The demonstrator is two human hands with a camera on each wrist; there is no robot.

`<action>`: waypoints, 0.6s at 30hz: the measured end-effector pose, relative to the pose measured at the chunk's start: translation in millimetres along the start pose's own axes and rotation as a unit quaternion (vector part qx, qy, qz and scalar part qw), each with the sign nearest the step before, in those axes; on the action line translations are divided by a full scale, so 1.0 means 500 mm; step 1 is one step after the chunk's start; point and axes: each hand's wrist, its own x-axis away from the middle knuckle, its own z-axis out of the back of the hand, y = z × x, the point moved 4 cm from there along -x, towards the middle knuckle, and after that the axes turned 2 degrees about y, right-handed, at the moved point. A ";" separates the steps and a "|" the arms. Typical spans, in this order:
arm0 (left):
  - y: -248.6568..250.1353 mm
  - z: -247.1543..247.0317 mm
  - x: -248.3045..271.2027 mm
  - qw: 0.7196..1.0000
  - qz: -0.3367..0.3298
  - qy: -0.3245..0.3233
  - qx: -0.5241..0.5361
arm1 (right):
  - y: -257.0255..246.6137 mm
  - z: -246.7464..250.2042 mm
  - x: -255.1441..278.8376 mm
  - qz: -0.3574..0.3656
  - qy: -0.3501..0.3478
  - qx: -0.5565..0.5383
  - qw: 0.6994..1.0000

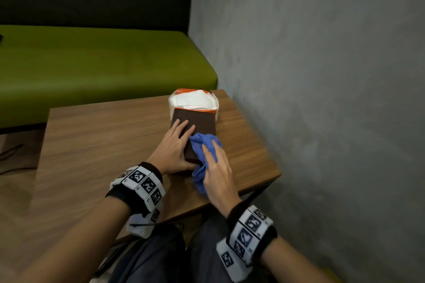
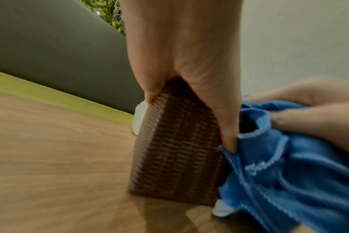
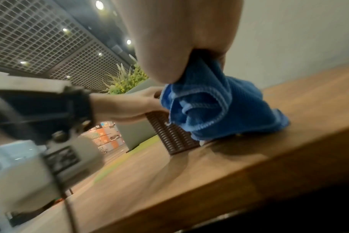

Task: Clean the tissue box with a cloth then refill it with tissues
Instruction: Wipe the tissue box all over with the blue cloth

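Head view: tissue box (image 1: 195, 126) (brown, woven) lies on the surface (image 1: 103, 144), left hand (image 1: 173, 151) pressing flat atop; right hand (image 1: 217, 174) grasps blue cloth (image 1: 202, 144) against it; opened tissue pack (image 1: 193, 100) holds white tissues.

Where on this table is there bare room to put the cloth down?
The table is bare left of the tissue box, and in a narrow strip on its wall side. It is crowded around the box: both hands, the blue cloth, and the tissue pack behind it.

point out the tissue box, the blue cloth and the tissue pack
tissue box (image 1: 195, 121), head view, bare top face
blue cloth (image 1: 199, 144), head view, bunched upper fold
tissue pack (image 1: 193, 98), head view, white tissue inside
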 end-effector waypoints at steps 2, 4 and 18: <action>0.007 -0.006 0.000 1.000 -0.003 0.005 -0.006 | 0.017 0.016 -0.013 -0.022 0.014 -0.048 0.998; 0.005 -0.011 0.002 0.999 -0.018 -0.001 -0.031 | 0.039 0.038 -0.059 -0.050 0.034 -0.086 0.994; -0.006 0.029 0.011 0.986 0.110 -0.123 -0.030 | 0.093 0.064 -0.134 -0.175 0.040 -0.115 0.977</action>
